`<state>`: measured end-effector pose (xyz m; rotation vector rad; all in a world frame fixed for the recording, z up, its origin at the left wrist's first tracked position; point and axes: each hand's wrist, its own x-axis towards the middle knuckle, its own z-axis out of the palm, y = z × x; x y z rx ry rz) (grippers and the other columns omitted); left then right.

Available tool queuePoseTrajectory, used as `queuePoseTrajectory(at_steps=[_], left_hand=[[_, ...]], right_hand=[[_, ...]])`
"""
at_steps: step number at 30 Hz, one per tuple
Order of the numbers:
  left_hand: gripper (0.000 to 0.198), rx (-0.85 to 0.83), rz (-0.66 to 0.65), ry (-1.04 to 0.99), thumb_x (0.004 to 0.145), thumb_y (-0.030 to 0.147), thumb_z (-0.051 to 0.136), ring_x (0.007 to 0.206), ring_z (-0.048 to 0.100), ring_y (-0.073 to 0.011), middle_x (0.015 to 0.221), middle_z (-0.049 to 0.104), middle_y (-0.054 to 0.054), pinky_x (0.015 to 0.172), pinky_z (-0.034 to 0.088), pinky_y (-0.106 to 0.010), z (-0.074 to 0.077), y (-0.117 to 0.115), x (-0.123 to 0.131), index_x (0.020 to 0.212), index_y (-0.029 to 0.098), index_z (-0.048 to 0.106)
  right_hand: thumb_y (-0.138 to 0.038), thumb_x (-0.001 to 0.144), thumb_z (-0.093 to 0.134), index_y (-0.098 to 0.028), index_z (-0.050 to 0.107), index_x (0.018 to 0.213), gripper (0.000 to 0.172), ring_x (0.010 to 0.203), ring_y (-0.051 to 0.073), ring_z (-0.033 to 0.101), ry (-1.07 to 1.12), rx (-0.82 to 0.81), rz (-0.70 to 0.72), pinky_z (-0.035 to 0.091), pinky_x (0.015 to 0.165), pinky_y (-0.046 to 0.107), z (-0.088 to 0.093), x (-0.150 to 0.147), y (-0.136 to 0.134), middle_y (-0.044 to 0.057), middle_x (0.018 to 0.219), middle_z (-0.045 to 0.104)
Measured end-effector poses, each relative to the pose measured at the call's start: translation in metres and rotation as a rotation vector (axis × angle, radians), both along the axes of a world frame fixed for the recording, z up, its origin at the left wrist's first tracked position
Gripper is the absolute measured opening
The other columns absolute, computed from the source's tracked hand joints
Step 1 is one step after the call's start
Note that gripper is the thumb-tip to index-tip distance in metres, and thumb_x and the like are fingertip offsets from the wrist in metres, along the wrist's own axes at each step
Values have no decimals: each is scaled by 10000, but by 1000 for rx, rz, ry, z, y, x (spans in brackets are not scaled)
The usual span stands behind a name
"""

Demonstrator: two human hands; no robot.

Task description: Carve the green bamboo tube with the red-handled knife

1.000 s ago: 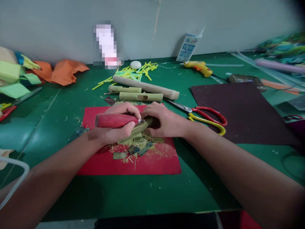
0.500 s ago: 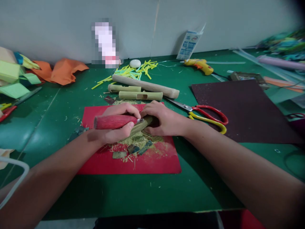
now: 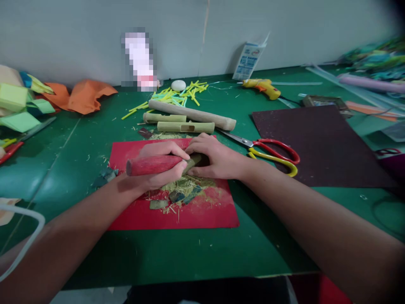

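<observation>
My left hand (image 3: 164,175) is wrapped round a carving tool with a thick red handle (image 3: 152,165); its metal tip is hidden by the fingers. The tool points right, against a greenish bamboo piece (image 3: 195,161). My right hand (image 3: 211,158) grips that bamboo from the right, fingers over the top and thumb on the near side. Beneath both hands lies a red sheet (image 3: 215,217), strewn with bamboo shavings (image 3: 186,184) and dark bark chips (image 3: 159,204). Behind the hands rest a bamboo tube with a square notch (image 3: 186,127) and another cut bamboo tube (image 3: 164,118).
A pale wooden stick (image 3: 193,113) lies behind the tubes. Scissors with red and yellow handles (image 3: 275,154) sit right of my right hand, partly over a dark brown sheet (image 3: 319,147). Further back are a yellow glue gun (image 3: 262,88), a carton (image 3: 248,61) and cut yellow straws (image 3: 193,90).
My left hand and the tool have slid slightly right along the bamboo, and the metal tip is now covered. My right hand stays in about the same place.
</observation>
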<state>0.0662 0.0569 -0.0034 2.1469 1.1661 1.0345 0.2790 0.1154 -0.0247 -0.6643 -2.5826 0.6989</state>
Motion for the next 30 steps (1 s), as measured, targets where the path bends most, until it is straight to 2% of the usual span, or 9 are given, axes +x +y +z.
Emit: queuePoseTrajectory(at_steps=[8,14,19,23,30], left_hand=[[71,40,-2,2,770,231,613,680,683,-156,778,745,11,652,543,-292,1,-2,-1,751,237,682],[80,-20,-11,-40,765,268,593,631,625,-152,722,705,6,612,504,-305,-7,-2,-5,703,238,634],[102,19,-53,-119,770,270,607,542,544,-138,645,642,12,544,450,-316,-13,-3,-11,670,247,603],[125,29,-28,-105,762,282,596,518,521,-141,601,612,13,514,424,-323,-10,-5,-10,645,245,571],[117,75,-77,-129,764,224,597,503,516,-121,599,610,32,507,421,-304,-8,-5,-12,652,238,568]], right_hand=[[-378,792,747,-178,672,1018,311,965,242,557,10,-33,-21,365,902,398,-1,2,-1,83,1020,668],[-377,794,745,-186,664,1016,304,967,237,557,6,-32,-18,362,911,397,0,1,-2,76,1021,669],[-372,801,739,-190,658,1017,294,981,243,563,15,-32,-24,362,927,407,1,-1,-2,80,1045,673],[-377,816,731,-202,651,1020,280,989,240,566,31,-37,-14,362,935,407,-1,0,-1,72,1050,680],[-361,797,748,-185,664,1023,298,985,240,555,19,-38,-18,367,915,395,1,0,-1,84,1053,673]])
